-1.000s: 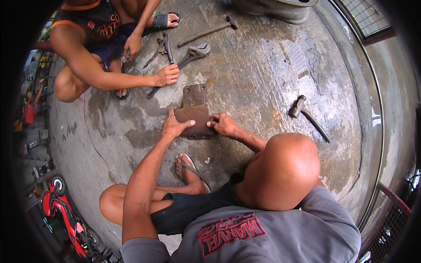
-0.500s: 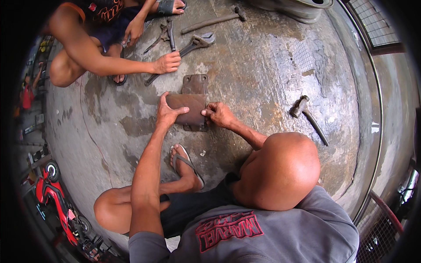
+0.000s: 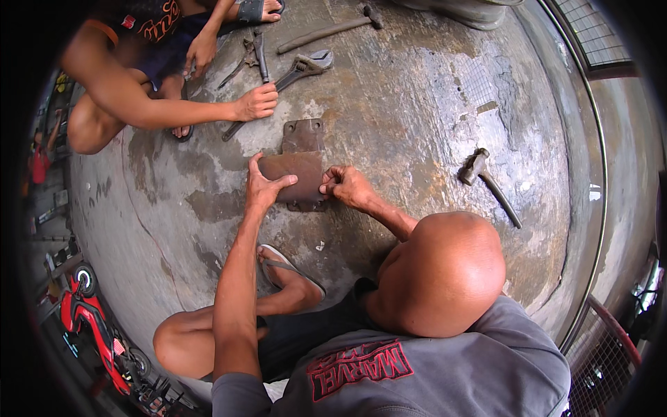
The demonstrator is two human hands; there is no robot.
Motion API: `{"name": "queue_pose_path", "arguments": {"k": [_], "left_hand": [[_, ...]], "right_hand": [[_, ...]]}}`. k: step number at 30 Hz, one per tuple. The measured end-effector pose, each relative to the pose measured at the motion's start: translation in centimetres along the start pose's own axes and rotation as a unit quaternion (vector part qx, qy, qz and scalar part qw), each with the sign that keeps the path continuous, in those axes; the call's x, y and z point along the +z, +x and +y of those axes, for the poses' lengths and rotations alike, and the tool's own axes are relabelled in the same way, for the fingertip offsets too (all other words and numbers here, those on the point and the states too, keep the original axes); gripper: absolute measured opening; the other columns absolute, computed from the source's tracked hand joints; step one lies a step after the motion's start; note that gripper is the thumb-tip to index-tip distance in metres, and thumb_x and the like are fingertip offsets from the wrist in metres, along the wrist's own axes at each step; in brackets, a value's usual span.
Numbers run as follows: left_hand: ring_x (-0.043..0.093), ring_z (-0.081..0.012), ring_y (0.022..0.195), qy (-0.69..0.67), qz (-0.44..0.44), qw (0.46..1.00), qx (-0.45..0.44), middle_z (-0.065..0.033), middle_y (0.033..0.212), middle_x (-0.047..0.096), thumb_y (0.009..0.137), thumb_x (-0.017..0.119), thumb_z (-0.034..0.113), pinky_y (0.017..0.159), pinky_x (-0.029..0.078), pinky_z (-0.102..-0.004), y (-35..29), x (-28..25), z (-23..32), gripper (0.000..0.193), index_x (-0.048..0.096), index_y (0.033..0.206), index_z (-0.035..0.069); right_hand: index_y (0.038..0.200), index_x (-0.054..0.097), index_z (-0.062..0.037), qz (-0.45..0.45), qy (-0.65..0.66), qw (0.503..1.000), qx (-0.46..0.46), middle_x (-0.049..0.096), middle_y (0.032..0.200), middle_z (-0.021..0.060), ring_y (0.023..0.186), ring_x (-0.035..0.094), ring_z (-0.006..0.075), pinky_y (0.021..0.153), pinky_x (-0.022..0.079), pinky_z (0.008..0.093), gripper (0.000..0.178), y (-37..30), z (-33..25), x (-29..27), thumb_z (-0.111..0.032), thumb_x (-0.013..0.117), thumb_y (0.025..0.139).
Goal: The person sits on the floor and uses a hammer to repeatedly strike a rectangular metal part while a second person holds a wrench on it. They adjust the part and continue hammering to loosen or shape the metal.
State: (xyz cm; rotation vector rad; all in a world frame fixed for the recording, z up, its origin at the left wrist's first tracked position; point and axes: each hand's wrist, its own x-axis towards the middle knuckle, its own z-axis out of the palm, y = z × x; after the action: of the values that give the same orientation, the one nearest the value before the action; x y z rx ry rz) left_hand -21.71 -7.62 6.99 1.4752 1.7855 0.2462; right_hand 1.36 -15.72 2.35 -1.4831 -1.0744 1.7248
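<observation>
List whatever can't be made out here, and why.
All in the head view:
Lower plate: middle covered by the brown sheet.
Left hand: some fingers hidden by the sheet.
Round metal object: upper part cut off by the top edge.
Co-worker: head cut off there too.

Stained concrete floor (image 3: 396,146), glossy in patches; mesh panel (image 3: 587,31) upper right.

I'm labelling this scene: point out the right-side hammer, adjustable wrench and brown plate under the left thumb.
Right-side hammer (image 3: 495,191): head view, middle of its handle.
Adjustable wrench (image 3: 287,80): head view, upper handle.
Brown plate (image 3: 303,173): head view, its top face.
</observation>
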Motion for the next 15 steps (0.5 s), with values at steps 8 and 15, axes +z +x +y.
{"name": "queue_pose_path", "arguments": {"k": [8, 15], "left_hand": [[0.059, -0.0347, 0.125, 0.039, 0.010, 0.999, 0.032, -0.0255, 0.139, 0.056, 0.059, 0.100, 0.032, 0.104, 0.050, -0.0425, 0.4, 0.1, -0.3, 0.118, 0.034, 0.154, 0.003], [0.053, -0.0385, 0.132, 0.058, 0.001, 0.998, 0.033, -0.0271, 0.145, 0.052, 0.058, 0.100, 0.040, 0.111, 0.046, -0.0450, 0.5, 0.0, -0.2, 0.123, 0.033, 0.155, 0.004]], "right_hand": [[0.090, 0.069, -0.0003, 0.000, 0.022, 1.000, 0.000, 0.073, 0.078, 0.0079, 0.078, 0.069, 0.0172, 0.076, 0.053, 0.0347, 0.011, 0.5, 1.0, 0.2, -0.010, 0.073, 0.086], [0.096, 0.071, 0.0025, 0.020, 0.041, 0.999, -0.014, 0.070, 0.079, 0.0093, 0.076, 0.064, 0.0166, 0.075, 0.052, 0.0358, 0.017, 0.0, 1.2, 0.4, -0.012, 0.072, 0.086]]}}
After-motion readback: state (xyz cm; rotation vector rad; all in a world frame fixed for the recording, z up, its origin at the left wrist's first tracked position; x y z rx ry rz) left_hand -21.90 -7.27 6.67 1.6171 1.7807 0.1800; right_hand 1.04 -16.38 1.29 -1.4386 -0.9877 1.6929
